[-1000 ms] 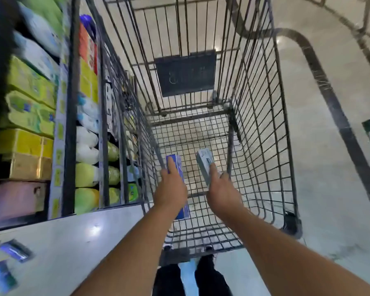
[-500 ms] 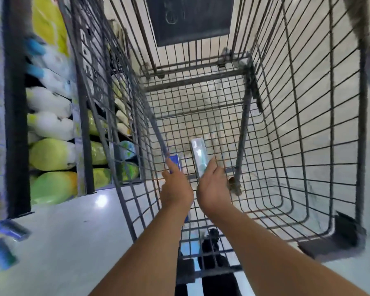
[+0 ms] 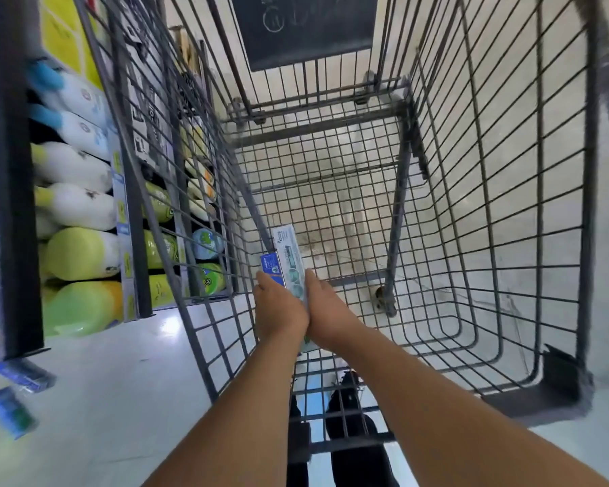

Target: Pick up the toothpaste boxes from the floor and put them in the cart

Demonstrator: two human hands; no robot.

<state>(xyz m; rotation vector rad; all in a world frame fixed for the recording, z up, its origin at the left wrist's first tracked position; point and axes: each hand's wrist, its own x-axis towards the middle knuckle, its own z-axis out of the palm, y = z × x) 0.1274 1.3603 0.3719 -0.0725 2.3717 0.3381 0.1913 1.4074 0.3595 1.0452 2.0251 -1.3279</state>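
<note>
On the far left, two blue toothpaste boxes lie on the pale floor, but they are too blurry for me to read. Above them, a shelf holds white and green bottles lying on their sides. My left hand holds a blue toothpaste box with my fingers wrapped round it. Its writing is too small to read. Right beside it, touching, is a white toothpaste box with green print, held in my right hand. I think the fingers curl under it. Both hands press close together, low inside the wire cart. A dark sign at the cart's far end has chalky marks I cannot make out.
</note>
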